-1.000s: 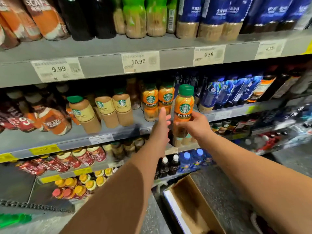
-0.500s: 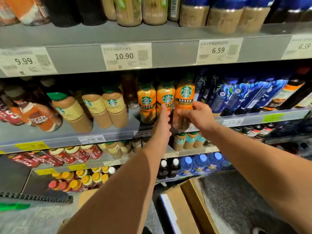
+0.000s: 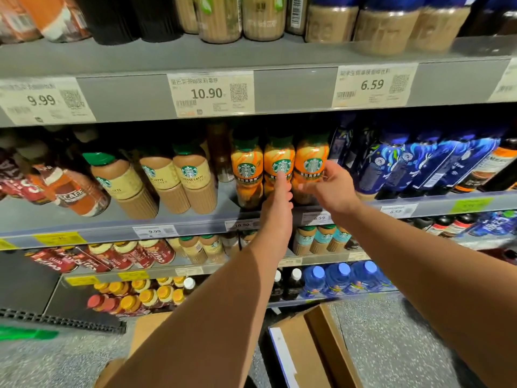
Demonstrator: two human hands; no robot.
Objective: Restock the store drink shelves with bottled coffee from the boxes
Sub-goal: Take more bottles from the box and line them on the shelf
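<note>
Orange end bottle (image 3: 312, 163) upright on shelf (image 3: 223, 217), just ahead of right hand (image 3: 333, 191); fingers (image 3: 327, 170) half-curled, grip unclear; left hand (image 3: 279, 203) straight-fingered against middle bottle (image 3: 279, 161).

Left hand (image 3: 277, 203), right hand (image 3: 334, 189), outstretched.

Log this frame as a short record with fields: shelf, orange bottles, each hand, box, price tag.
shelf: grey middle shelf, drinks in rows
bottles: left bottle, middle bottle, right bottle; orange, upright, side by side
left hand: straight fingers touch the middle bottle's label
right hand: at the right bottle's lower half; blurred, grip cannot be told
box: cardboard box on the floor below the arms
tag: 10.90 tag on the shelf edge above the bottles
</note>
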